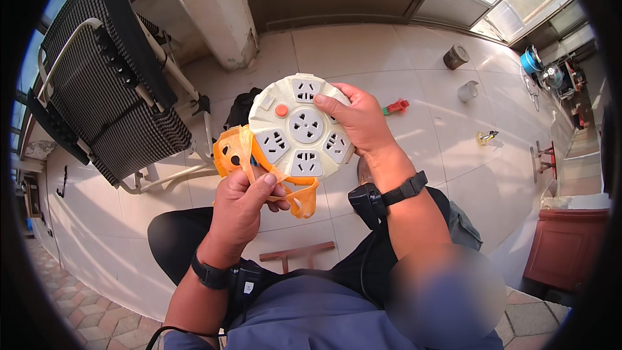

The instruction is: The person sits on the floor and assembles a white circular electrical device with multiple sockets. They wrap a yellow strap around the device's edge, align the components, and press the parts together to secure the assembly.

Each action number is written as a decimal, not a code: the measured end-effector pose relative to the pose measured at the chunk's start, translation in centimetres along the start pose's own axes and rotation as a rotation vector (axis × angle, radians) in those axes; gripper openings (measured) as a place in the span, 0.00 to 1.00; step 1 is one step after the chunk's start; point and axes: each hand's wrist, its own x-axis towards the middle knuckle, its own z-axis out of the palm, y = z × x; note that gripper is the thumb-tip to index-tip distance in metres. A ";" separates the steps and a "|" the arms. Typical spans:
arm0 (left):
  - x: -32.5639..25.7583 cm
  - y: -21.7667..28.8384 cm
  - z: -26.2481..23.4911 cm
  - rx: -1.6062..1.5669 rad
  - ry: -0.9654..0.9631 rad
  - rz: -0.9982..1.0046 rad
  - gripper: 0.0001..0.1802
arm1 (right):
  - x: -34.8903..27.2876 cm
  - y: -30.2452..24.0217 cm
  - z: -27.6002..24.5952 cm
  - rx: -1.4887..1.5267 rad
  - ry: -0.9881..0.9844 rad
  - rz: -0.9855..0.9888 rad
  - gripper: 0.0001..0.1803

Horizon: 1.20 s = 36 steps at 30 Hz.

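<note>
Above my lap I hold a round, cream-white power socket (280,131) with several grey outlets and an orange-red button on its face. My right hand (363,120) is closed round its right edge, the thumb lying on the face. At its lower left hangs an orange plastic band (303,205), looped and joined to a wider orange piece with dark holes. My left hand (245,202) is closed on this band, pinching it between thumb and fingers. The orange piece lies against the socket's lower-left rim; how they join is hidden.
A folding chair (113,84) with black woven mesh stands at left. On the tiled floor are a dark canister (456,57), a clear cup (467,91) and a red-and-green tool (396,107). A reddish-brown cabinet (565,246) stands at right. A small wooden stool (297,253) is below my hands.
</note>
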 end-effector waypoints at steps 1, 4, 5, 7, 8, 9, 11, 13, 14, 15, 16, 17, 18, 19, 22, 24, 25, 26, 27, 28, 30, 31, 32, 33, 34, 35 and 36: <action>0.9 -0.9 -0.4 -0.026 0.070 -0.039 0.09 | 0.2 0.3 0.1 -0.073 0.046 -0.023 0.22; 2.5 -1.7 -0.1 0.160 0.271 0.017 0.11 | 0.8 1.8 -0.6 -0.372 0.211 -0.160 0.24; 2.3 -1.1 0.5 0.275 0.351 0.000 0.11 | 0.7 1.7 -0.5 -0.480 0.256 -0.199 0.24; 1.8 -2.2 0.9 0.589 0.339 0.332 0.12 | 0.5 1.3 -0.3 -0.629 0.317 -0.253 0.24; 1.6 -2.6 1.1 0.743 0.330 0.501 0.14 | 0.5 1.0 -0.1 -0.671 0.328 -0.269 0.24; 1.8 -2.8 1.4 0.906 0.209 0.734 0.18 | 0.5 0.8 -0.1 -0.713 0.339 -0.286 0.24; 2.0 -3.3 2.8 1.067 0.135 0.725 0.20 | 0.8 0.8 -0.2 -0.686 0.350 -0.286 0.23; 2.5 -4.0 3.2 1.157 0.143 0.693 0.21 | 0.9 0.7 -0.3 -0.683 0.356 -0.309 0.23; 2.7 -4.3 3.3 1.186 0.156 0.690 0.21 | 0.9 0.7 -0.4 -0.695 0.359 -0.329 0.23; 2.8 -4.6 3.3 1.215 0.170 0.688 0.22 | 0.8 0.7 -0.4 -0.707 0.362 -0.349 0.22; 2.9 -4.6 3.3 1.232 0.170 0.693 0.21 | 0.8 0.7 -0.5 -0.696 0.365 -0.331 0.23; 2.9 -4.7 3.4 1.251 0.173 0.698 0.19 | 0.8 0.7 -0.6 -0.683 0.365 -0.315 0.23; 3.0 -4.7 3.4 1.271 0.175 0.704 0.18 | 0.8 0.7 -0.6 -0.671 0.365 -0.298 0.23; 3.0 -4.7 3.4 1.287 0.172 0.687 0.18 | 0.9 0.8 -0.7 -0.664 0.353 -0.298 0.23; 3.3 -4.9 3.4 1.353 0.159 0.652 0.18 | 1.0 1.1 -0.6 -0.668 0.333 -0.289 0.23; 3.5 -4.9 3.5 1.432 0.152 0.644 0.18 | 0.8 0.9 -0.4 -0.689 0.330 -0.272 0.23; 3.4 -4.8 3.7 1.429 0.140 0.627 0.18 | 0.9 1.1 -0.4 -0.692 0.328 -0.274 0.24; 3.3 -4.7 3.9 1.425 0.126 0.612 0.19 | 1.0 1.4 -0.5 -0.696 0.328 -0.275 0.25; 3.3 -4.7 4.0 1.420 0.111 0.597 0.19 | 1.0 1.5 -0.5 -0.701 0.329 -0.276 0.26; 3.4 -5.2 4.1 1.413 0.109 0.602 0.18 | 1.0 1.7 -0.4 -0.752 0.316 -0.245 0.27; 3.9 -6.4 4.0 1.399 0.111 0.615 0.16 | 0.7 1.6 0.2 -0.854 0.287 -0.185 0.29; 3.8 -6.7 3.7 1.370 0.114 0.603 0.16 | 1.0 2.0 0.1 -0.854 0.253 -0.180 0.34; 3.7 -6.7 3.7 1.341 0.116 0.589 0.16 | 1.0 1.9 0.1 -0.878 0.232 -0.160 0.38; 3.6 -6.8 3.5 1.313 0.119 0.574 0.16 | 1.0 1.7 0.2 -0.901 0.210 -0.141 0.42; 3.6 -6.8 3.4 1.257 0.118 0.550 0.16 | 1.0 1.6 0.4 -0.924 0.188 -0.122 0.46; 4.0 -6.6 3.3 1.197 0.116 0.529 0.16 | 0.9 1.9 0.3 -0.815 0.205 -0.112 0.49; 4.4 -6.2 3.5 1.137 0.114 0.507 0.16 | 0.6 2.5 0.3 -0.706 0.221 -0.102 0.52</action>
